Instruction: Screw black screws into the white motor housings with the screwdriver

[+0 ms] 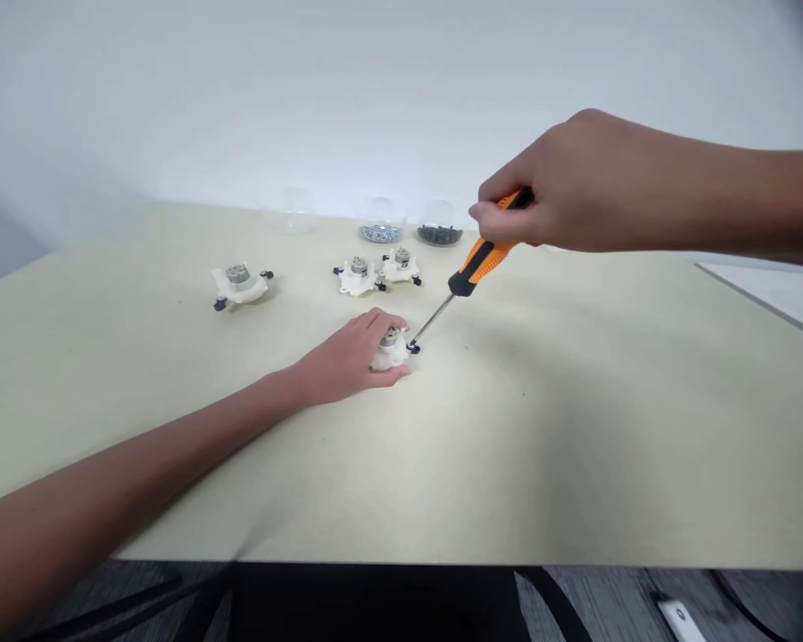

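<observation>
My left hand [354, 357] is closed around a white plastic motor mount [389, 358] and holds it against the table. A round metal motor sits in the mount, partly hidden by my fingers. My right hand [549, 192] grips the handle of an orange and black screwdriver [483, 260], which slants down to the left. Its tip meets a small black piece [413, 348] at the mount's right side. Whether the tip sits in a screw there is too small to tell.
Two similar motor mounts [358, 278] stand behind my left hand, and another mount [239, 283] lies farther left. Along the wall are a clear bowl [297, 214], a bowl of silvery screws [381, 234] and a bowl of black pieces [440, 234]. A white board [776, 290] lies at right.
</observation>
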The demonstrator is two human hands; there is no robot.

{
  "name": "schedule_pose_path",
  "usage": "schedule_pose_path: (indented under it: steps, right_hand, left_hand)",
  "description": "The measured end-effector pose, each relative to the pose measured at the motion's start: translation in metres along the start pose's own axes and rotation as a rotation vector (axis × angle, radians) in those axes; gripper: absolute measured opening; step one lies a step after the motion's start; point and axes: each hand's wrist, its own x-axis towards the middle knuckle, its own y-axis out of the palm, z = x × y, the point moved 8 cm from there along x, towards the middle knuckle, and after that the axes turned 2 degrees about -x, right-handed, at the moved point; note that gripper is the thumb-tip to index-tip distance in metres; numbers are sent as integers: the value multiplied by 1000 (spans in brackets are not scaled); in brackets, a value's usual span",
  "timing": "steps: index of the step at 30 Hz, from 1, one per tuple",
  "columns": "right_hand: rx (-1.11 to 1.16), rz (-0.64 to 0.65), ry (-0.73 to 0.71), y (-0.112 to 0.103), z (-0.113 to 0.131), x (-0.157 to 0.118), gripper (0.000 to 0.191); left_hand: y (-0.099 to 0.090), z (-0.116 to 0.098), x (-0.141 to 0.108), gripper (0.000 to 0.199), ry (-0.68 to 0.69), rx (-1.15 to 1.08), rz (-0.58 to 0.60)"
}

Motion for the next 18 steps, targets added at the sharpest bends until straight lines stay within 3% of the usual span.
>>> schedule_pose_path:
  steps: [5,13,18]
  right_hand:
    - [-28,-87,-111,0,-2,-6,29]
    - [-60,-112,-186,-3,6,-4,28]
    - [-88,-182,-326,-8,14,-5,30]
  left_hand:
    - [-2,2,1,39,-4,-6,-16]
    - [-1,4,1,40,13,20,-13]
    - [-1,3,1,40,6,13,-7]
